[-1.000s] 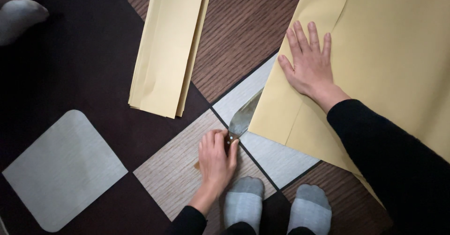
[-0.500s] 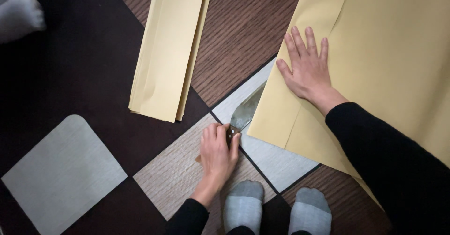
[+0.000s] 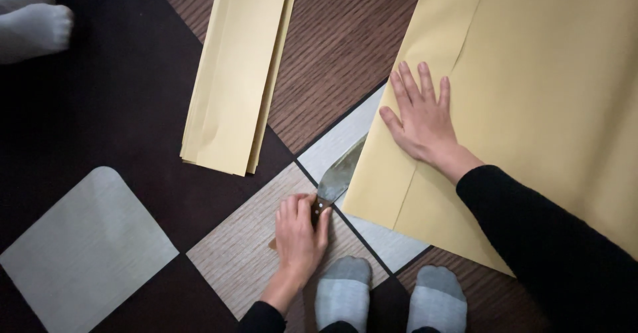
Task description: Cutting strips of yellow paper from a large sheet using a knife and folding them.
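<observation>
Little has moved since the earlier frame: both hands and the knife sit almost where they were, the view only drifting slightly. At far left another person's socked feet [image 3: 30, 24] rest on the floor [image 3: 113, 94]. One narrow stack of folded yellow paper [image 3: 236, 74] lies apart. The left hand [image 3: 299, 236] has its fingers wrapped around the handle of one knife [image 3: 337, 177], whose blade is tucked under the edge of one large yellow sheet [image 3: 531, 87]. The right hand [image 3: 425, 120] lies flat on that sheet, fingers spread wide, pinning it. This looks like slitting along the fold; continuing would call for a steady push. Two grey socks [image 3: 385, 300] show below.
</observation>
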